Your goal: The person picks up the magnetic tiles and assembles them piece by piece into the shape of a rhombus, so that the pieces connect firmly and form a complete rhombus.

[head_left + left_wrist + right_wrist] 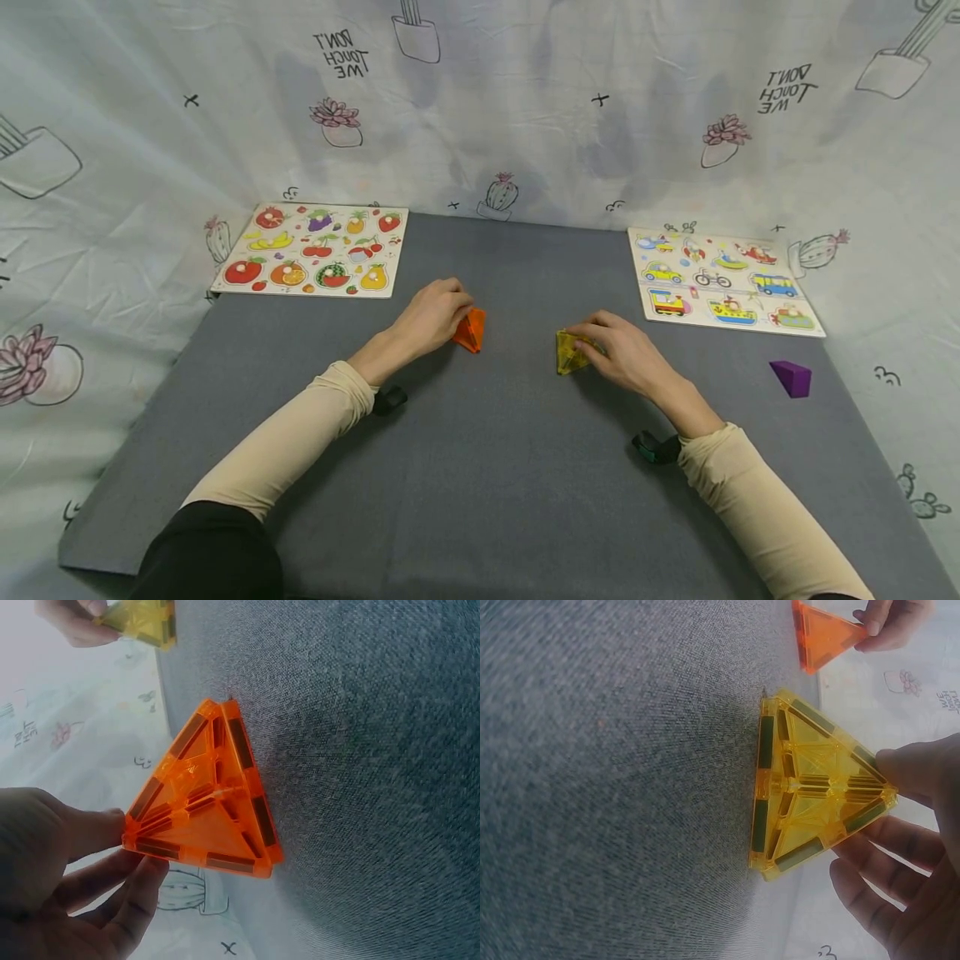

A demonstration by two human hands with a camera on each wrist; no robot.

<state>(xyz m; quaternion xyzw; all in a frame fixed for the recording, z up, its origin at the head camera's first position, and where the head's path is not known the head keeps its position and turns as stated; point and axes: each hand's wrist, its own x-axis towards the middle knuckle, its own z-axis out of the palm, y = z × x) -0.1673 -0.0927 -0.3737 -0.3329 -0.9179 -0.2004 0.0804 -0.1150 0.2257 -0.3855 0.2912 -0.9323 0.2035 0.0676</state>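
Near the middle of the grey table, my left hand pinches the top corner of an orange translucent pyramid made of magnetic tiles. In the left wrist view, the thumb and fingertips meet at one corner of the orange pyramid, whose base is at the cloth. To its right, my right hand pinches the tip of a yellow translucent magnetic-tile pyramid. The right wrist view shows the yellow pyramid with its base edge at the table surface. A gap separates the two pyramids.
A fruit puzzle board lies at the back left, and a vehicle puzzle board at the back right. A purple wedge-shaped block sits near the right edge of the table. A printed white curtain hangs behind.
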